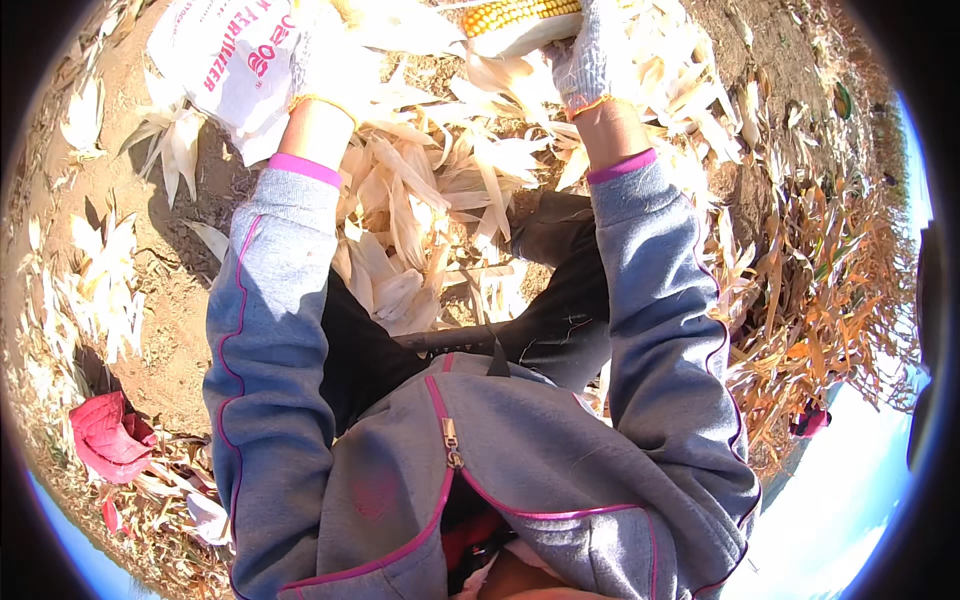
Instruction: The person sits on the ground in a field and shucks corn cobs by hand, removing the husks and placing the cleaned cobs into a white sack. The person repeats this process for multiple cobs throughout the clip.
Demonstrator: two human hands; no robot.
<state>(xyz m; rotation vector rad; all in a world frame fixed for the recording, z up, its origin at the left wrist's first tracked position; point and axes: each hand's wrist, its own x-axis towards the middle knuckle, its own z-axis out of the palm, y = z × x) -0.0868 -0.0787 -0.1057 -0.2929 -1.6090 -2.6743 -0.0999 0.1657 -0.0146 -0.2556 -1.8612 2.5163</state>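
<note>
At the top edge, an ear of yellow corn (517,15) lies partly bare, with pale husk (525,37) along its near side. One end of it meets my right hand (589,56), which wears a grey knit glove and grips the ear there. My left hand (322,52), also gloved, is washed out by sunlight and cut off by the top of the picture; its fingers cannot be made out. Dry husk leaves (405,26) spread between that hand and the ear. Against its outer side is a white fertilizer sack (232,75) with red print.
Loose corn husks (420,180) are heaped on the soil between my legs. More husks (109,277) and a crumpled red cloth or sheet (112,437) lie at the left. Dry corn stalks and leaves (810,300) cover the ground at the right.
</note>
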